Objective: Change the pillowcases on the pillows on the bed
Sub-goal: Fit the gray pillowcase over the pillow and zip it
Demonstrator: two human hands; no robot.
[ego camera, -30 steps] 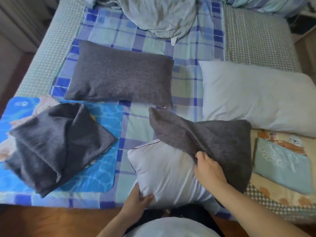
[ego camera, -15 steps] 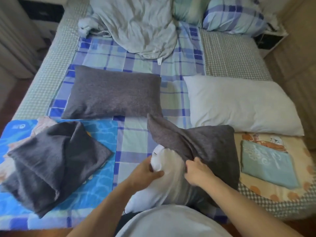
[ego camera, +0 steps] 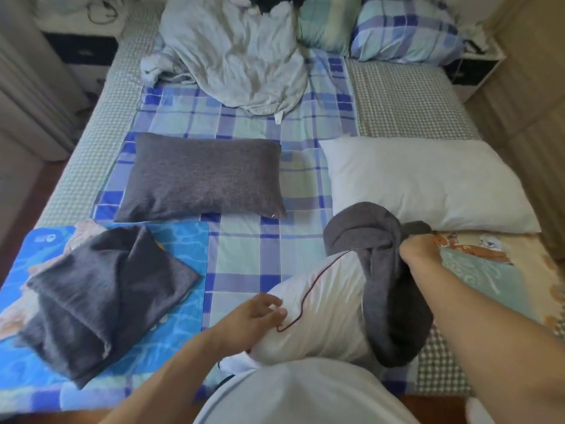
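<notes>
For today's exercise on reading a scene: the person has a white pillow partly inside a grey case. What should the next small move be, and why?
Probably keep pulling the grey pillowcase off toward the far end. It is bunched round only the far part of the white pillow, the right hand grips the bunched cloth, and the left hand holds the bare near end, so one more pull should free it.

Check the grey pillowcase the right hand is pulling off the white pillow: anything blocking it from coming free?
Nothing visible. The right hand grips the bunched grey pillowcase, which covers only the far end of the white pillow. The left hand holds the bare near end. The bare white pillow lies just beyond.
</notes>
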